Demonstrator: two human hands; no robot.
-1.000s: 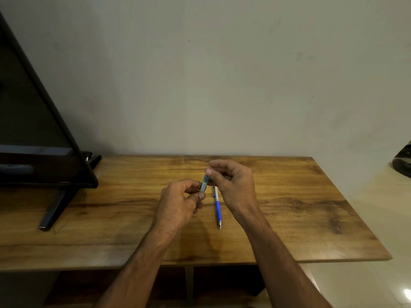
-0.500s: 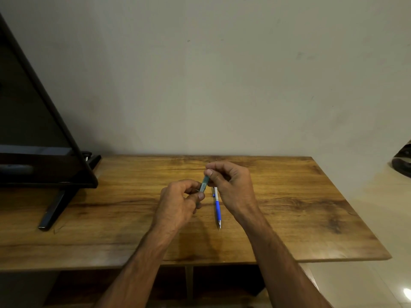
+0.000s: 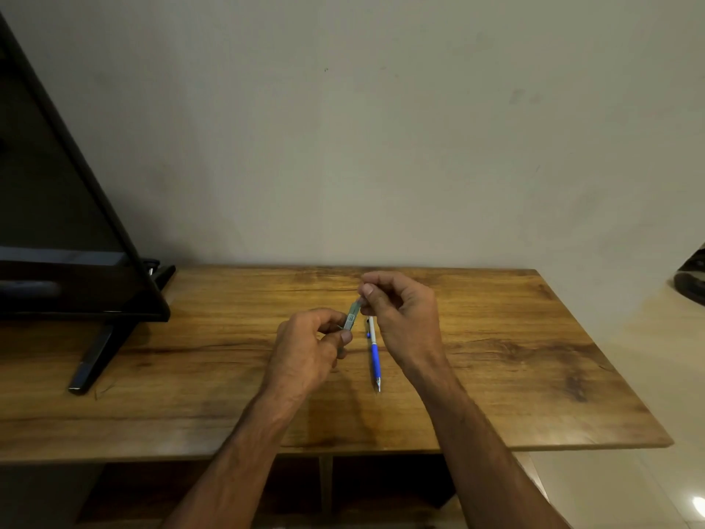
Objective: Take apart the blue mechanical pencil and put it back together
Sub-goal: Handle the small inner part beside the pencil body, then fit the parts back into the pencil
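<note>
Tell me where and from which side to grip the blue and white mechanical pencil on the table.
Pinch the blue and white mechanical pencil at its blue section, from above, across its two flanks. It lies flat on the wooden table, tip toward you; that section is uncovered, while the right hand, pinching a small grey-green case with the left hand, crowds its far end.

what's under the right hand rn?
The wooden table. The blue mechanical pencil lies there, its top end at the right hand's edge. The tabletop directly beneath the hand is covered, so anything else there is unseen.
</note>
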